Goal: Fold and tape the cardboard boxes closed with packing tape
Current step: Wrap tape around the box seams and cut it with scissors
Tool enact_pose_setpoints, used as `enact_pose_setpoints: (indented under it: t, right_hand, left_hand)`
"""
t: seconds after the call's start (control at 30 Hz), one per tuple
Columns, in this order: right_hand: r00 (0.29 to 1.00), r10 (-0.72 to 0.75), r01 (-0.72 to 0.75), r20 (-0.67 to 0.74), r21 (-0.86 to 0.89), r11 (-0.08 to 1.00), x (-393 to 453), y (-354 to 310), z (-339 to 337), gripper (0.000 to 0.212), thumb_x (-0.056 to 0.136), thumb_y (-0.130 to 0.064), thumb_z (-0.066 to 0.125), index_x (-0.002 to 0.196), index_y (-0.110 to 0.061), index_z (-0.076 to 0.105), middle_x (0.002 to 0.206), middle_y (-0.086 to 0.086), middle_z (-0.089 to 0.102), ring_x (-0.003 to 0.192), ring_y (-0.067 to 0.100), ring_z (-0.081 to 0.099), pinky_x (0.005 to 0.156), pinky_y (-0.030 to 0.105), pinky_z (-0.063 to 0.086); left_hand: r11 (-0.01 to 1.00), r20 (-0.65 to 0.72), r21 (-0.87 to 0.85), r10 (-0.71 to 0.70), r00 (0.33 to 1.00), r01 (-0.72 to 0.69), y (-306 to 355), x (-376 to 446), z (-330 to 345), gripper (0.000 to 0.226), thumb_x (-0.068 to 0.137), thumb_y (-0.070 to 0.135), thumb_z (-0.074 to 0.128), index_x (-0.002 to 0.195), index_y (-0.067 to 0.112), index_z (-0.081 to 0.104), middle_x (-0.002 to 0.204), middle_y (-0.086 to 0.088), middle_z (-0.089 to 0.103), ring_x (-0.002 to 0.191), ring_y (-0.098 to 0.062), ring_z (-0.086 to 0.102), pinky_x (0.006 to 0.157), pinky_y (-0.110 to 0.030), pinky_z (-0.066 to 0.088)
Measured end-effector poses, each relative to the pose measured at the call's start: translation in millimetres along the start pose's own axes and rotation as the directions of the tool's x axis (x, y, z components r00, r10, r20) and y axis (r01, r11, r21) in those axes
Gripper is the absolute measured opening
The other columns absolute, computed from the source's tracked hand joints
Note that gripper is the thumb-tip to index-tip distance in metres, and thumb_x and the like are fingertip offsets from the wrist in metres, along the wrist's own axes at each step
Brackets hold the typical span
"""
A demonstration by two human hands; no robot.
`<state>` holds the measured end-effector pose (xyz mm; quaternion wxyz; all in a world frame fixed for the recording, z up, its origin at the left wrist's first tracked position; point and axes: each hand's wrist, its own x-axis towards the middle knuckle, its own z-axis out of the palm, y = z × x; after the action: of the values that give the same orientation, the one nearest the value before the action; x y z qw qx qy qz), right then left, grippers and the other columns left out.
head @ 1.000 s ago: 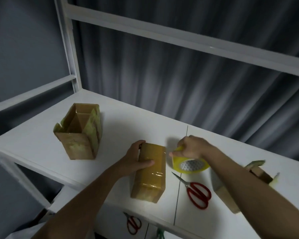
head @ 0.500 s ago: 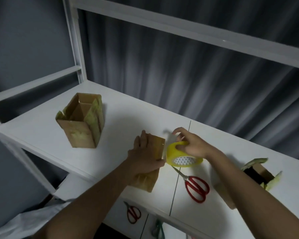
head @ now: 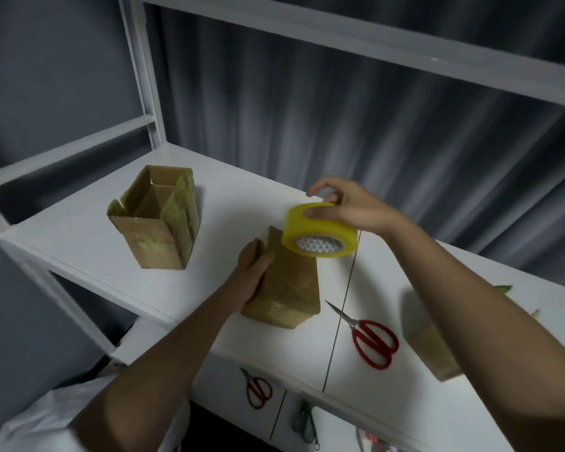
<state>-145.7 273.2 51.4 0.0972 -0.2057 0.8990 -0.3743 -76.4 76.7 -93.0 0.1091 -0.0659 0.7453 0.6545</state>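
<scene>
Fingers of the right hand [head: 349, 208] are curled over the tape roll [head: 318, 234], with the thumb pressed against its near yellow side and the index finger raised a little apart above it; the roll is held in the air, tilted, just over the far top edge of the taped box [head: 287, 285]. That box is stood upright on the white table [head: 242, 203], near its front edge and close to the seam between the two tabletop panels. Its left side is gripped by the left hand [head: 253, 272], whose thumb is laid along the near face while the other fingers are wrapped round the far side and mostly hidden. An open box [head: 157, 223] is set well apart to the left on the same table, its flaps turned up and marked with strips of old yellowish tape. Red scissors [head: 371, 340] are laid flat on the table to the right of the taped box, blades pointed toward it but not touching. A third box [head: 433, 350] is partly covered by the right forearm at the right. On the lower shelf [head: 340, 429], a second pair of red scissors [head: 257, 388] and green scissors [head: 305, 422] are seen. A grey curtain [head: 340, 125] is hung behind the white frame.
</scene>
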Motion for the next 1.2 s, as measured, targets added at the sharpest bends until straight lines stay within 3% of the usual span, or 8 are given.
enact_pose_setpoints:
  t: [0.23,0.57,0.67,0.73,0.97,1.03,1.1,1.2]
  right_hand:
    - [1.0,-0.015,0.016,0.008,-0.093,0.996,37.2,-22.4,41.0,0.033,0.079,-0.054,0.067,0.098,-0.027,0.067,0.104,-0.004,0.062,0.091,0.011,0.059,0.073,0.025,0.053]
    - [0.996,0.052,-0.055,-0.069,-0.044,0.997,27.0,-10.8,36.9,0.048,0.075,-0.059,0.069,0.081,-0.012,0.07,0.084,0.007,0.069,0.079,0.017,0.067,0.072,0.036,0.055]
    - [0.989,0.122,-0.144,-0.08,-0.393,0.908,16.7,9.5,14.3,0.048,0.073,-0.067,0.065,0.066,-0.02,0.058,0.069,-0.001,0.058,0.076,0.022,0.057,0.065,0.031,0.044]
    - [0.969,0.24,-0.202,-0.053,-0.725,0.658,5.5,26.0,6.6,0.053,0.072,-0.077,0.055,0.071,-0.024,0.057,0.08,-0.004,0.058,0.084,0.02,0.051,0.069,0.028,0.034]
    - [0.941,0.337,-0.183,0.017,-0.813,0.552,0.9,65.0,42.7,0.076,0.074,-0.084,0.041,0.114,-0.023,0.063,0.116,0.005,0.063,0.109,0.026,0.057,0.082,0.033,0.039]
    - [0.931,0.365,-0.178,0.026,-0.84,0.513,-0.3,64.1,49.3,0.073,0.079,-0.081,0.036,0.116,-0.023,0.061,0.117,0.004,0.061,0.111,0.026,0.057,0.084,0.034,0.04]
    - [0.933,0.358,-0.146,0.029,-0.881,0.45,-0.8,60.7,56.2,0.069,0.085,-0.077,0.032,0.118,-0.023,0.059,0.118,0.003,0.061,0.112,0.025,0.056,0.085,0.034,0.039]
    - [0.951,0.309,-0.089,0.021,-0.936,0.34,-2.5,53.1,68.6,0.059,0.093,-0.065,0.026,0.119,-0.023,0.058,0.119,0.001,0.06,0.113,0.023,0.055,0.087,0.035,0.036]
  left_hand:
    - [0.991,0.038,0.095,0.088,0.995,-0.091,-5.7,12.8,-26.9,0.078,0.092,0.009,0.056,0.151,0.017,0.006,0.157,0.0,0.011,0.143,-0.017,0.016,0.108,-0.027,0.024]
    - [0.964,0.057,0.238,0.111,0.992,-0.122,-8.2,25.6,-32.2,0.112,0.045,0.065,0.075,0.138,0.022,0.03,0.133,0.001,0.039,0.12,-0.015,0.044,0.101,-0.036,0.045]
    - [0.96,0.087,0.245,0.119,0.989,-0.137,-11.4,26.8,-35.0,0.106,0.052,0.061,0.076,0.139,0.023,0.029,0.135,0.0,0.037,0.121,-0.014,0.041,0.095,-0.024,0.043]
    - [0.956,0.143,0.246,0.128,0.981,-0.16,-15.3,28.6,-34.9,0.095,0.063,0.05,0.076,0.14,0.024,0.027,0.136,0.002,0.037,0.12,-0.01,0.039,0.082,-0.009,0.036]
    - [0.942,0.241,0.27,0.132,0.961,-0.197,-9.7,25.5,-32.5,0.1,0.078,0.046,0.07,0.149,0.034,0.001,0.142,0.009,0.018,0.128,-0.008,0.023,0.105,-0.026,0.027]
    - [0.822,0.244,0.507,0.152,0.958,-0.26,-5.2,23.5,-31.4,0.091,0.085,0.054,0.057,0.148,0.038,-0.007,0.154,0.004,0.004,0.139,-0.015,0.013,0.115,-0.036,0.016]
    - [0.507,0.239,0.807,0.192,0.952,-0.305,2.4,23.1,-26.1,0.076,0.093,0.055,0.04,0.148,0.036,-0.007,0.158,0.0,-0.015,0.145,-0.021,-0.01,0.117,-0.045,-0.006]
    - [0.206,0.285,0.924,0.197,0.938,-0.323,18.0,14.4,-1.9,0.059,0.1,0.035,0.026,0.151,0.021,-0.001,0.158,-0.006,-0.017,0.144,-0.025,-0.018,0.115,-0.05,-0.014]
